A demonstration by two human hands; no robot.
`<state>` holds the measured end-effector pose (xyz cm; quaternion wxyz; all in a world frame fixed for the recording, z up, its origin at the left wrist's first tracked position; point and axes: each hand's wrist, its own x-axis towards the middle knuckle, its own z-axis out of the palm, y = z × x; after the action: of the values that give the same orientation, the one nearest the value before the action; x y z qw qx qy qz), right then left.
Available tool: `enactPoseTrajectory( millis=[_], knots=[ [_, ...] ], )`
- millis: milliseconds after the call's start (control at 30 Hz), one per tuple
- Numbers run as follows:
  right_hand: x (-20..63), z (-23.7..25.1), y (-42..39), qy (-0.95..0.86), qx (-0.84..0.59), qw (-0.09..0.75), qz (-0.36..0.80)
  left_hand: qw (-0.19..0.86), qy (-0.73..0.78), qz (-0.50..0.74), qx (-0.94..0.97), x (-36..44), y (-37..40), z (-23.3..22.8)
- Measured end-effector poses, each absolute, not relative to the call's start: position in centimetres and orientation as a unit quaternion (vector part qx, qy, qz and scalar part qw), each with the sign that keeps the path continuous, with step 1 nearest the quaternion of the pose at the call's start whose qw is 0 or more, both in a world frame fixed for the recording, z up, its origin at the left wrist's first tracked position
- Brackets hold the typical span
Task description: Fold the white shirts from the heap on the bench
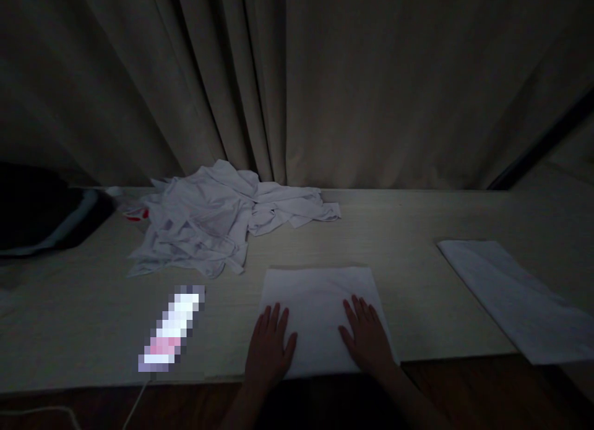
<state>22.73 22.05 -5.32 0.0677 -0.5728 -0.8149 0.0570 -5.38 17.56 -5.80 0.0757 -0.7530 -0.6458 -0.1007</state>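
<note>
In the head view, the left hand and the right hand lie flat on a folded white cloth at the front edge of the desk. The fingers on both hands are a little apart, and the thumbs stick out. A messy pile of white clothes sits by the back edge, toward the left. Another folded cloth, on the right, reaches the front edge. A bright thing, too blurry to name, is near the front edge, left of the left hand.
</note>
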Motion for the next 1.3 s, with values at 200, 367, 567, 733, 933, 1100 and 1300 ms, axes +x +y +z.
enactPoseTrajectory(
  millis=[200,367,567,733,933,1100,1300],
  knots=[
    [24.9,-5.7,22.2,-0.801,-0.595,0.058,0.042,0.093,-0.656,-0.129,-0.738,-8.0,16.5,-7.1],
    [28.9,-5.4,22.7,-0.767,-0.641,0.039,0.001,0.096,-0.662,-0.156,-0.726,-8.5,16.1,-6.6],
    [28.8,-3.6,23.9,-0.76,-0.644,0.083,-0.018,0.097,-0.665,-0.164,-0.722,-6.8,18.7,-3.2],
    [23.3,-3.1,26.4,-0.792,-0.605,0.083,0.017,0.072,-0.666,-0.119,-0.733,-3.3,23.6,-2.4],
    [20.9,-3.8,29.7,-0.786,-0.612,0.083,0.027,0.071,-0.684,-0.108,-0.718,-2.5,26.6,-4.7],
    [21.5,-5.4,30.0,-0.781,-0.618,0.084,0.023,0.07,-0.7,-0.114,-0.702,-2.9,26.2,-6.0],
    [21.6,-7.3,30.1,-0.786,-0.606,0.12,-0.031,0.045,-0.712,-0.116,-0.691,-2.3,25.9,-5.3]
  ],
)
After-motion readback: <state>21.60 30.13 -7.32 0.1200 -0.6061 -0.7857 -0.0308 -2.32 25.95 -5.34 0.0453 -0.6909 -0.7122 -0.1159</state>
